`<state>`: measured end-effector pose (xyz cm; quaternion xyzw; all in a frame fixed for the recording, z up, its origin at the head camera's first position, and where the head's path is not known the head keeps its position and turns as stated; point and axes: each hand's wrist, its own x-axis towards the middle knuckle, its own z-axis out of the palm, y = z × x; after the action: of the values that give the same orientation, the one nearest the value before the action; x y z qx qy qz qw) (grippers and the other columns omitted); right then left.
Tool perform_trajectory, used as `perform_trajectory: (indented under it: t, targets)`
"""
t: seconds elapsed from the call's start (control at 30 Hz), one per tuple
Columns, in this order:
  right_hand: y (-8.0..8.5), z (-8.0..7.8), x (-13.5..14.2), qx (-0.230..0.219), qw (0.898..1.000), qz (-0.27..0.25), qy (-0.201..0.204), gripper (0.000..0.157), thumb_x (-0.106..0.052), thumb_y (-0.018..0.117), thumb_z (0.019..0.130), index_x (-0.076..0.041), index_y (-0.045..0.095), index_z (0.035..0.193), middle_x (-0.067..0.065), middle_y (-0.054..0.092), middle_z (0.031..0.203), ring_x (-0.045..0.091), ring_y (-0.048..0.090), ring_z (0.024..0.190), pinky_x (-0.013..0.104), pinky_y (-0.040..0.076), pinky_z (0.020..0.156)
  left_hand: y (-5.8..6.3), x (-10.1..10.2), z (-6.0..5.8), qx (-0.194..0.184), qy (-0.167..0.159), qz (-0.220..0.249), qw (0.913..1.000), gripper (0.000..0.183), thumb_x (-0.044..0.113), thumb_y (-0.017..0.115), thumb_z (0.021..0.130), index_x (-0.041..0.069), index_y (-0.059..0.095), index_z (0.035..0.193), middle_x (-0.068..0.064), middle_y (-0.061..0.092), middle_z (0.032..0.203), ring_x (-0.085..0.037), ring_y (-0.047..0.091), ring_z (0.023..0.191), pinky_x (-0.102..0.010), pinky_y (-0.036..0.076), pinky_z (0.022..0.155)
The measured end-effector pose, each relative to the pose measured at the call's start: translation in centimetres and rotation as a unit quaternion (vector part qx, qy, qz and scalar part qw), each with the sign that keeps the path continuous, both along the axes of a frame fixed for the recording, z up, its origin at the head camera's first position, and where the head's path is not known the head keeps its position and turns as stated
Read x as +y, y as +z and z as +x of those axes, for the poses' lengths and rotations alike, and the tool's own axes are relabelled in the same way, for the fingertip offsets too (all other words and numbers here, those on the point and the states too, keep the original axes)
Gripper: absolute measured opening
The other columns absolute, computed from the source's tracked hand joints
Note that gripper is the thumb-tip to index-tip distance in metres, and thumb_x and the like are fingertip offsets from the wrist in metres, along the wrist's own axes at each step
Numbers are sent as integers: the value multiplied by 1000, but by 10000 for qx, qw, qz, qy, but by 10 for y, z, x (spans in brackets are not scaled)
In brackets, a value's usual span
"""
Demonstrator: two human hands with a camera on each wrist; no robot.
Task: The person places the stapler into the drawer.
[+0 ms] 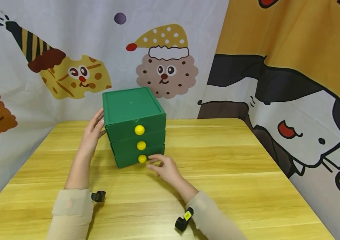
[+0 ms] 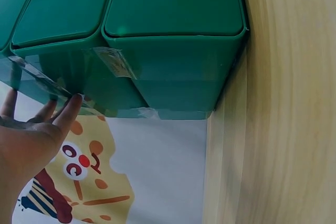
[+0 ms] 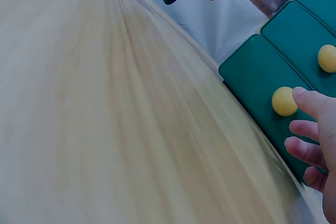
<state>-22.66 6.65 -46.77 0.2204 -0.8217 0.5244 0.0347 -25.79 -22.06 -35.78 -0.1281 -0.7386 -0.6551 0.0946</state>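
A green three-drawer box stands on the wooden table, each drawer front bearing a round yellow knob. All the drawers look closed. My left hand rests against the box's left side, fingers extended; the left wrist view shows the fingertips at the taped side wall. Just right of the bottom knob is my right hand, its fingers loosely bent and thumb apart. In the right wrist view the thumb tip overlaps the edge of that yellow knob, while the other fingers are beside the drawer front without gripping anything.
The wooden table extends on both sides of the box. Behind it hangs a printed cloth with cartoon figures. Each sleeve carries a small black camera, one at the left wrist and one at the right wrist.
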Motion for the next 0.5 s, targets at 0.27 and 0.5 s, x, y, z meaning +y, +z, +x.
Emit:
perform_trajectory:
  t: [0.27, 0.5]
  targets:
    - [1, 6, 39, -83, 9982, -525, -262, 33, -19, 72, 88, -3, 67, 116, 3, 69, 95, 25, 56, 51, 27, 45, 41, -3, -1, -1, 39, 44, -75, 10000, 55, 34, 38, 104, 26, 18, 155, -10, 18, 157, -29, 22, 140, -60, 23, 106]
    - [9, 6, 85, -247, 9944, -361, -957, 27, -13, 70, 89, -2, 67, 114, 9, 69, 99, 35, 58, 64, 23, 41, 46, -9, -1, 1, 26, 17, -178, 9998, 59, 37, 37, 104, 19, 14, 156, -14, 17, 156, -31, 21, 140, -60, 25, 106]
